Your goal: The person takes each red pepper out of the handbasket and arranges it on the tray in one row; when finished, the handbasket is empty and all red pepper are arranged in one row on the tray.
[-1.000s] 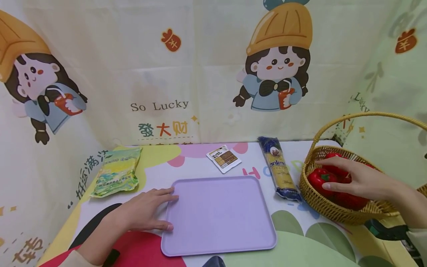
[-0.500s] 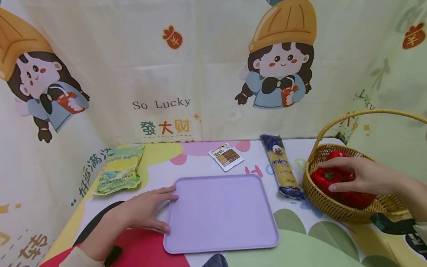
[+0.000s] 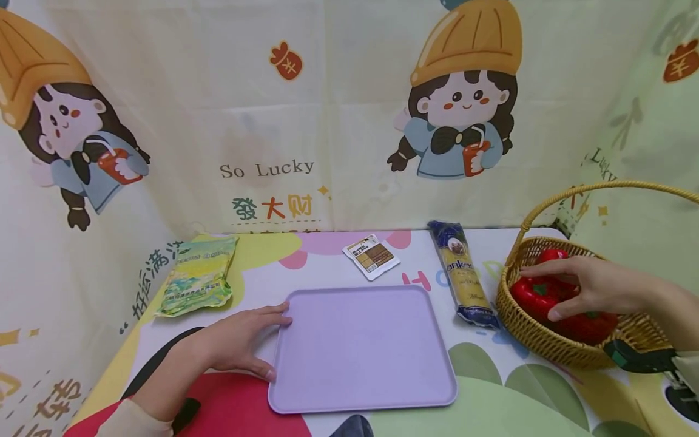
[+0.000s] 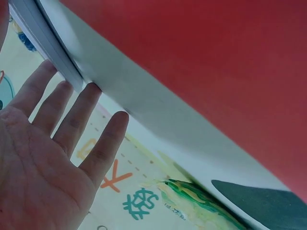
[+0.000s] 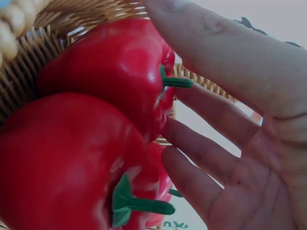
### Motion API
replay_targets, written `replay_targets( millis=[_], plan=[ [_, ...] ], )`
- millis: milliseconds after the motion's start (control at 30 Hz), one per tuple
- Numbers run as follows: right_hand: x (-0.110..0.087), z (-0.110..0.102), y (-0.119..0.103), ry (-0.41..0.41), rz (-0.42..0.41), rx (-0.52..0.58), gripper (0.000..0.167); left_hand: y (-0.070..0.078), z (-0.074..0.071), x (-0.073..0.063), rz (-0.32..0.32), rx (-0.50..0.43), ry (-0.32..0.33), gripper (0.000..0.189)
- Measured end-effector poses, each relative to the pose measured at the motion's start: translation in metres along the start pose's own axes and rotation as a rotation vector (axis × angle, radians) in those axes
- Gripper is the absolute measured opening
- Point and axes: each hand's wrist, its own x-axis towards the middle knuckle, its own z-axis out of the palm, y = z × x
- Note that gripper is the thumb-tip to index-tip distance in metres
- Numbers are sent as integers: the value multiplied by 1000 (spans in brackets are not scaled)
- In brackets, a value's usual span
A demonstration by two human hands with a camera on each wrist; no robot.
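My left hand (image 3: 232,343) lies at the left edge of the lavender tray (image 3: 363,349), its fingertips and thumb right at the rim. The left wrist view shows its fingers fairly straight, two of them against the tray's side. Over a wicker basket (image 3: 516,331) at the right is my right hand (image 3: 603,288), thumb and fingers spread around a glossy red bell pepper (image 5: 110,72) with a green stem. Its fingertips overlap the pepper's side in the right wrist view. Another red bell pepper (image 5: 62,163) lies beside it, and a third is partly hidden behind.
A yellow-blue pasta packet (image 3: 464,276) lies between tray and basket. Behind the tray is a small white-brown sachet (image 3: 371,257); a green-yellow bag (image 3: 199,276) lies back left. The basket's tall handle (image 3: 617,183) arches beside my right hand. A printed cloth wall closes the back.
The thumb of my right hand has moved right and slightly down over the peppers. My left hand stays at the tray's edge. The whole head view has shifted a little.
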Motion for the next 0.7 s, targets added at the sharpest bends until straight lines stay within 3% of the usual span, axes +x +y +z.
replay_targets(
  millis=[133, 400, 700],
  plan=[
    [2, 0, 6, -26, 1, 12, 73, -1, 0, 0, 12, 3, 15, 96],
    [2, 2, 9, -1, -28, 9, 70, 1, 0, -1, 24, -8, 36, 94],
    [3, 3, 10, -65, -36, 111, 71, 1, 0, -1, 3, -6, 24, 102]
  ],
)
